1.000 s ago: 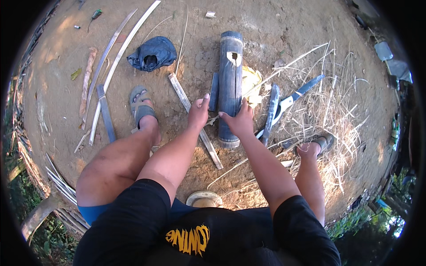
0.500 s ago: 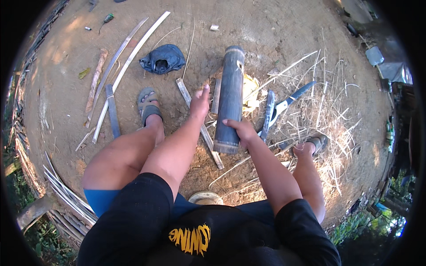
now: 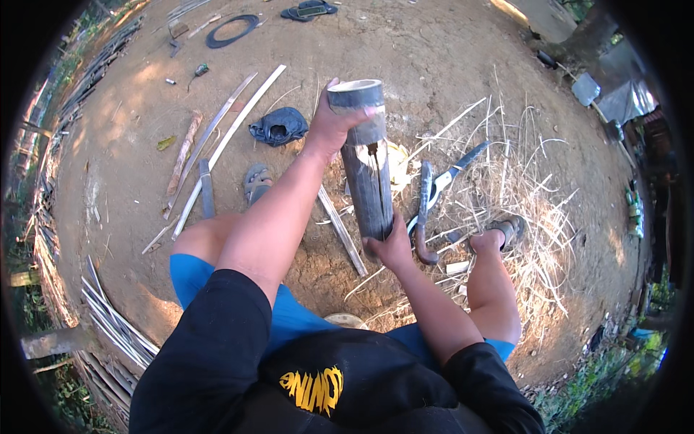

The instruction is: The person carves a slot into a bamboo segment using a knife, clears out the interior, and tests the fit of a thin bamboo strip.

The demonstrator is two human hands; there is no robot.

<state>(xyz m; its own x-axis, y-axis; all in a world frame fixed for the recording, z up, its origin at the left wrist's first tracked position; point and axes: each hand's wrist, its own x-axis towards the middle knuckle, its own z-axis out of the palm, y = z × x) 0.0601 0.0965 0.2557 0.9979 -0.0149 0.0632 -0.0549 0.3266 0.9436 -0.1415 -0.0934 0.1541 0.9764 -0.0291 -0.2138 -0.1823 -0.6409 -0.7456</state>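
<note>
A thick, dark bamboo tube [image 3: 366, 184] is raised in front of me, tilted so that its pale-rimmed far end shows. My left hand [image 3: 336, 124] wraps round that far end from the left, the thumb lying across the tube. Near its lower end my right hand [image 3: 392, 244] grips from the right. A split or slot with light, worn edges runs along the side facing me. To the right of the tube lie a long knife [image 3: 425, 192] with a curved brown handle and a pruning saw [image 3: 442, 181]. Something yellowish [image 3: 397, 168] lies partly hidden behind the tube.
Thin strips and shavings [image 3: 528, 239] litter the ground at right. A split bamboo piece [image 3: 342, 231] lies left of the tube. Farther left are a black bag [image 3: 279, 126], long pale strips [image 3: 235, 145] and a flat blade [image 3: 207, 188]. A black ring [image 3: 232, 32] lies far off.
The bamboo tube has been lifted and turned, bringing its split side and far end into view. My left hand, free before, has closed round the far end. My right hand has slid lower.
</note>
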